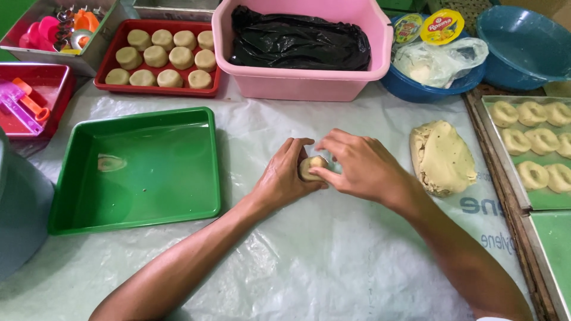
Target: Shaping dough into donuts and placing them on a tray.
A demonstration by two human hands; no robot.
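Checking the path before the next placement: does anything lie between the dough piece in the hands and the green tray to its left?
Nothing visible does. The dough piece sits between the left hand and right hand; only bare plastic sheet separates it from the green tray.

1. The surface (333,261) is covered with thin, crinkled, translucent plastic sheeting with a soft sheen.
2. The green tray (65,208) at left is glossy, smooth plastic.
3. The pink tub (297,86) at top is smooth plastic; the black bag (297,41) in it is shiny, wrinkled film.
4. The dough slab (443,157) at right looks matt and soft.
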